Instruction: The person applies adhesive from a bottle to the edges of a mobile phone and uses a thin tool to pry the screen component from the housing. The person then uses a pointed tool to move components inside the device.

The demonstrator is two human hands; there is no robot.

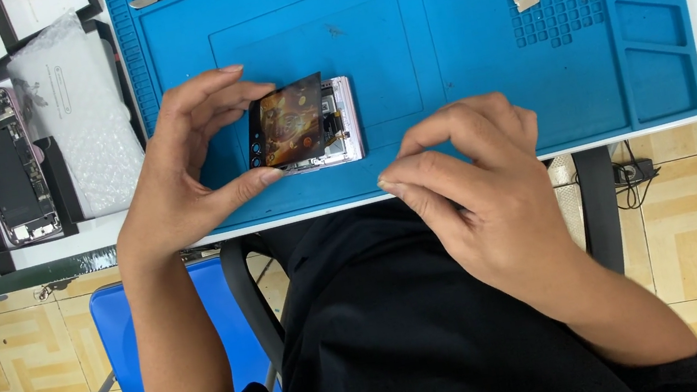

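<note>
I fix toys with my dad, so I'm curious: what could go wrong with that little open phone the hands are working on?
1. The left hand tilts the dark screen panel up from the phone body; lifting too far might strain whatever still joins them.
2. The phone sits near the blue mat's front edge, so a nudge could slide it off.
3. The small metal pieces lie loose on the mat, and the right hand could easily sweep them away.
</note>
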